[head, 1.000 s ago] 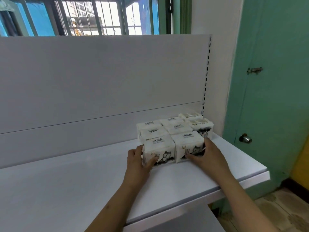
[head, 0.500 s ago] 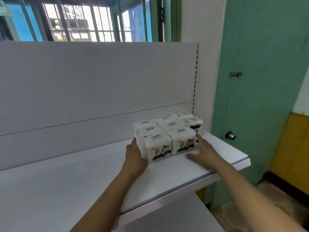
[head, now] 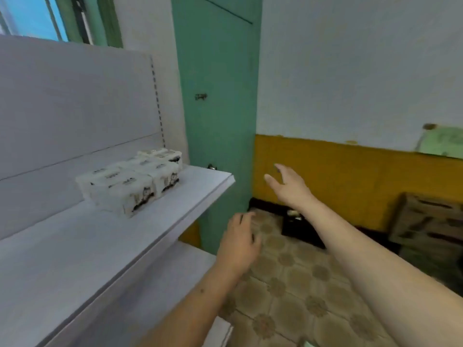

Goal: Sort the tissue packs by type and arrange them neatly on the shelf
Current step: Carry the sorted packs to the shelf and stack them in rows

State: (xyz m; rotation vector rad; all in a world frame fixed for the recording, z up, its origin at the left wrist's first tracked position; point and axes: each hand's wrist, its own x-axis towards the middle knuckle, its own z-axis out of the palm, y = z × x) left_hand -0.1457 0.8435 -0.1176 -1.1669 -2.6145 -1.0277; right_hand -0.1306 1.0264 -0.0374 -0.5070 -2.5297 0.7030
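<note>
Both hands off the shelf, empty, beyond its edge.
Left hand [head: 239,242] loosely curled, right hand [head: 288,185] spread; white cat-printed tissue packs [head: 130,182] at ten o'clock on white shelf [head: 75,246] risk a returning elbow's knock.

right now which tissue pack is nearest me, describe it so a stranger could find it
Find the white shelf left of the green door; a block of white tissue packs sits at its far right, against the back panel. The nearest pack is the front left corner of that block, closest to the shelf's front edge, with a dark cat picture on its front. Neither hand touches it.
</note>
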